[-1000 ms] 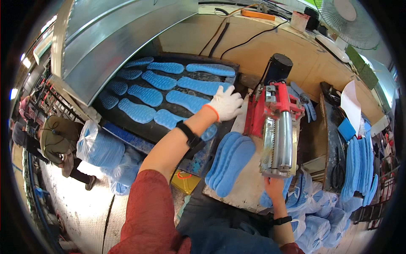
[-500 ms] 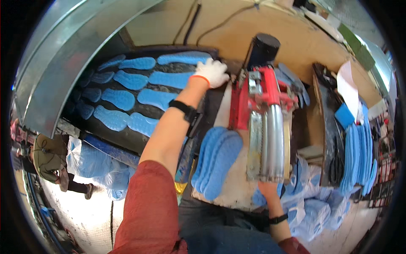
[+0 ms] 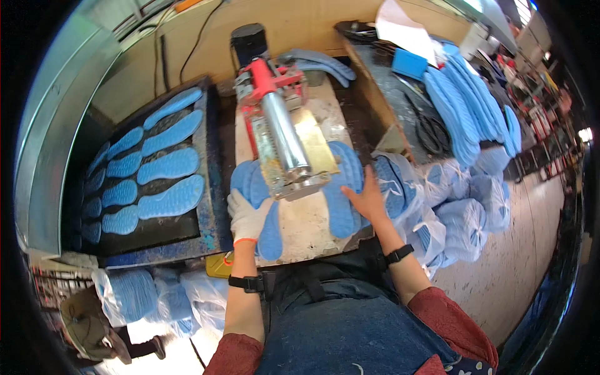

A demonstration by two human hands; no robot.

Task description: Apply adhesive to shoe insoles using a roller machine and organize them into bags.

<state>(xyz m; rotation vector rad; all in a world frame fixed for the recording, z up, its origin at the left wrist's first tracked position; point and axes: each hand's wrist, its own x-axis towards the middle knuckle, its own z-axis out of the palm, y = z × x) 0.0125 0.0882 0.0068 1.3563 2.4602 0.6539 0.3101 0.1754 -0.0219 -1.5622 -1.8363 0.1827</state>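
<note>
A red press with a silver cylinder [image 3: 284, 128] stands on a pale worktop, between two stacks of blue shoe insoles. My left hand, in a white glove [image 3: 247, 215], lies against the left insole stack [image 3: 270, 234], thumb and fingers apart. The lower insole in that stack sticks out toward me. My bare right hand [image 3: 369, 197] is at the outer edge of the right insole stack [image 3: 340, 212]. Its thumb points inward over the stack, and its fingers stretch away from me along the side. The undersides of both stacks are hidden.
On the left, a dark tray [image 3: 178, 234] carries rows of blue insoles beneath a metal hood [image 3: 69, 125]. A side bench at right holds black scissors [image 3: 431, 128], a blue box [image 3: 409, 64] and more insoles. Bagged insoles [image 3: 459, 215] sit below it. Someone stands at lower left.
My left hand has come back from the tray's far right corner to the left insole stack. My right hand has left the press's near end for the right stack. The view has turned right.
</note>
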